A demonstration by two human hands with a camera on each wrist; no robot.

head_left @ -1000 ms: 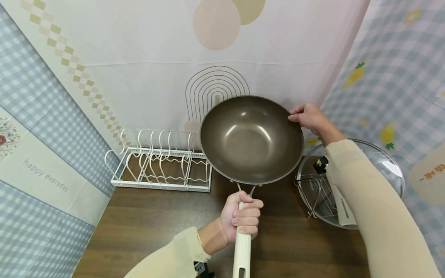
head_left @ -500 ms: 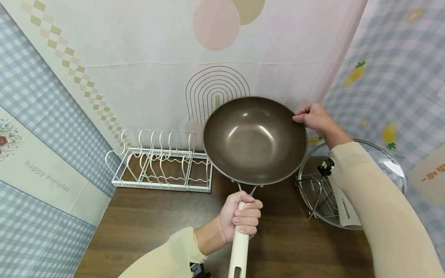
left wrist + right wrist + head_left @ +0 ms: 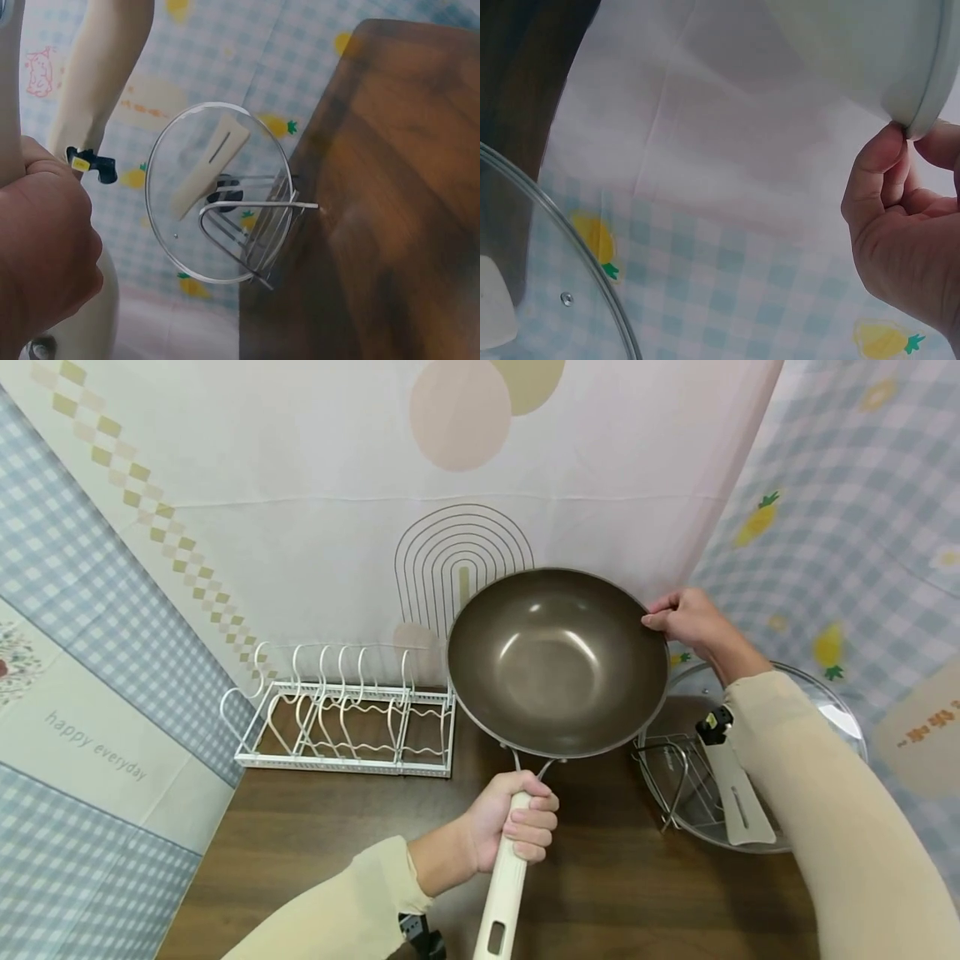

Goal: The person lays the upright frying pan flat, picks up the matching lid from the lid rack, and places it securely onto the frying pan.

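Observation:
A deep brown wok (image 3: 551,677) with a long cream handle (image 3: 504,893) is held up over the table, its inside facing me. My left hand (image 3: 517,822) grips the handle just below the metal fork that joins it to the pan. At the upper right of the rim, my right hand (image 3: 686,614) pinches the edge between thumb and fingers. In the right wrist view the wok's pale outer side (image 3: 885,52) shows above the pinching fingertips (image 3: 889,142). The left wrist view shows the back of my left hand (image 3: 49,240) around the handle.
A white wire rack (image 3: 345,727) with several curved dividers stands at the back left of the wooden table (image 3: 322,835). To the right, a glass lid (image 3: 825,710) with a cream handle (image 3: 738,802) leans in a metal stand (image 3: 678,777). Cloth-covered walls (image 3: 315,452) close in the sides.
The wok has shifted slightly right, with the right hand moving along at its rim. The handle's lower end has swung left, and the left forearm with it.

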